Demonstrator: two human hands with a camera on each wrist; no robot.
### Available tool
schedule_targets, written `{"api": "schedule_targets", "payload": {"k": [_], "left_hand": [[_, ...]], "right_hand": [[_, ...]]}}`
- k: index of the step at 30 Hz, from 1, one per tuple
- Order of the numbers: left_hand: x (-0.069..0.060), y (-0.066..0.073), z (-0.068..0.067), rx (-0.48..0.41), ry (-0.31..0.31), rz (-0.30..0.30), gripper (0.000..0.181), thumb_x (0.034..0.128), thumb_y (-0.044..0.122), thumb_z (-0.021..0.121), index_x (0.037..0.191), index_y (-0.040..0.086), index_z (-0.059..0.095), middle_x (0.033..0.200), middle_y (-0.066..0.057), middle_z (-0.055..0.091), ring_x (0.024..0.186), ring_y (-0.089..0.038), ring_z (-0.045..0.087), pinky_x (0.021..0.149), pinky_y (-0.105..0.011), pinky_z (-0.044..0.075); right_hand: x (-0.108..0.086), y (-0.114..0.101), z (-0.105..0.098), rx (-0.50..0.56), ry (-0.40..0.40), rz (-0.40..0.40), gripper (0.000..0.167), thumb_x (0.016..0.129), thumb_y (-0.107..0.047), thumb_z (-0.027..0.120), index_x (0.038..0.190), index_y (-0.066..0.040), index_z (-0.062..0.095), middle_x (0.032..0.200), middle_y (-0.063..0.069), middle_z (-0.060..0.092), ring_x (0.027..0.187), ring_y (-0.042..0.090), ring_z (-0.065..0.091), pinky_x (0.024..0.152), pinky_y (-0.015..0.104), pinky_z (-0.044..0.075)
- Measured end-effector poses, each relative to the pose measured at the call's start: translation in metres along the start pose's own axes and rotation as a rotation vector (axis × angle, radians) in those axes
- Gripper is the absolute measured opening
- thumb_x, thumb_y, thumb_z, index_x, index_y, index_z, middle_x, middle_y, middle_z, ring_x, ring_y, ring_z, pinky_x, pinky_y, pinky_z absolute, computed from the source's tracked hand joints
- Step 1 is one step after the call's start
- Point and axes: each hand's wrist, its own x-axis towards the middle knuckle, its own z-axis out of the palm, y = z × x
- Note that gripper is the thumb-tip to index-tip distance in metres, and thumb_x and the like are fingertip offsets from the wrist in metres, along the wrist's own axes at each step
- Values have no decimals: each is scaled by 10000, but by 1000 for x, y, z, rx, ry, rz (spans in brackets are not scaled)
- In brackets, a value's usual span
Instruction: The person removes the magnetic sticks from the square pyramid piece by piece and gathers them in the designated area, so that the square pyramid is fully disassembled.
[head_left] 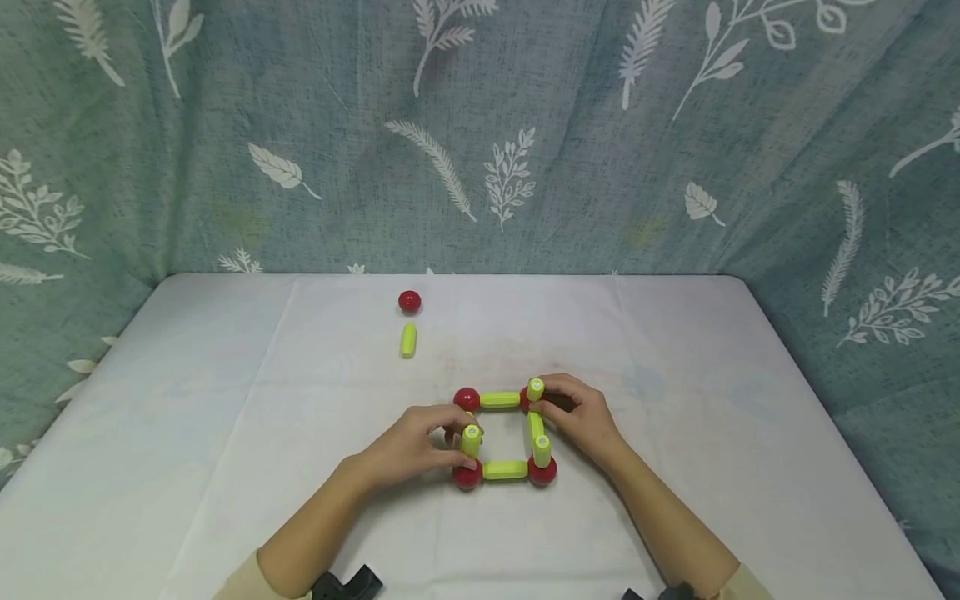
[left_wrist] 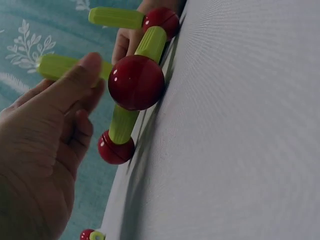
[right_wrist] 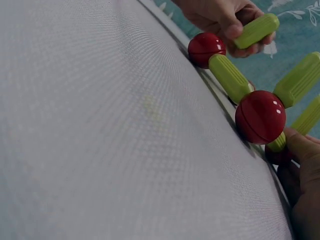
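Observation:
Red balls and yellow-green ribbed rods form a square on the white table. My left hand (head_left: 423, 446) pinches an upright rod (left_wrist: 50, 66) between thumb and fingers, its lower end at the near-left ball (left_wrist: 136, 82). At the far-right corner, my right hand (head_left: 581, 417) holds a red ball (head_left: 525, 399) at the base of another upright rod (head_left: 536, 388); fingers partly hide that ball. A third rod (head_left: 542, 451) stands on the near-right ball (head_left: 542, 472). The far-left ball (head_left: 467, 399) bears no upright rod. The square's left side rod is mostly hidden by my left hand.
Beyond the square, toward the back of the table (head_left: 225, 400), lie a loose red ball (head_left: 409, 302) and a loose yellow-green rod (head_left: 408, 341). A green-blue leaf-patterned curtain (head_left: 330, 167) hangs along the back and sides. Dark wrist gear (head_left: 347, 583) shows at the bottom edge.

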Motion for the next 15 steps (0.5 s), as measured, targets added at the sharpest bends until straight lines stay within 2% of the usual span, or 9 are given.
{"api": "schedule_targets", "payload": {"k": [3,6,9,15], "left_hand": [[1,-1,-2,-43,70,-26,486,733,151,804,1163,82,589,897,24,639,797,-132,572,683,-240,471],[1,-2,-5,-98,97,-44,584,752,134,788,1268,83,519,946,-10,645,821,-122,605,682,-244,480],[1,-3,-7,-154,89,-56,604,766,101,774,1304,76,502,1003,-61,641,839,-125,616,701,-249,495],[1,-3,-11,-291,37,-191,658,752,64,785,1333,107,480,1137,-104,604,840,-115,597,747,-217,495]], "right_hand": [[1,1,-1,16,-11,-16,232,827,48,668,1058,47,652,1049,178,654,944,65,621,823,223,513],[0,2,-1,22,-8,-10,233,827,49,668,1060,45,653,1051,182,652,944,75,624,821,236,517],[0,1,0,15,8,14,237,826,40,675,1062,35,661,1062,173,653,946,51,615,823,241,516],[0,0,0,4,26,24,242,816,41,684,1057,33,665,1064,174,651,946,8,602,833,257,519]]}}
